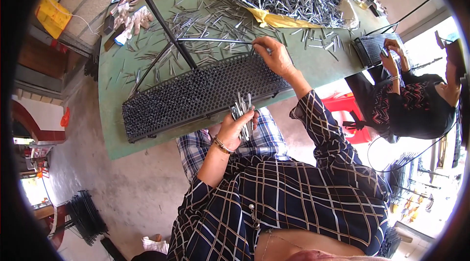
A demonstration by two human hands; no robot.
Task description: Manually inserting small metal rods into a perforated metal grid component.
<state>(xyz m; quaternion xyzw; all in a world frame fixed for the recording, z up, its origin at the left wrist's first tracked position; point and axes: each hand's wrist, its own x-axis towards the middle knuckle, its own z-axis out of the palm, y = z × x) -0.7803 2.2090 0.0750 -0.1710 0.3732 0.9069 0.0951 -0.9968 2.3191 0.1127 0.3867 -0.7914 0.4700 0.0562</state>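
Note:
A long black perforated rack (215, 87) lies tilted across the near side of the table. Its left part is packed densely with small dark pieces, while bare round holes show toward the right. My left hand (229, 131) is closed around a bundle of slim silvery metal pieces (241, 104), just off the rack's near edge. Over the rack's far right edge, my right hand (276, 58) has its fingertips pressed together. Whatever is between those fingertips, if anything, is too small to make out.
Loose metal pieces (196, 26) litter the green table (113, 129). A heaped yellow-edged sack (264, 16) of them stands at the back. A black bar (159, 16) rises behind the rack. Gloves (134, 21) lie far left. At right, another person (411, 99) handles a similar rack (372, 48).

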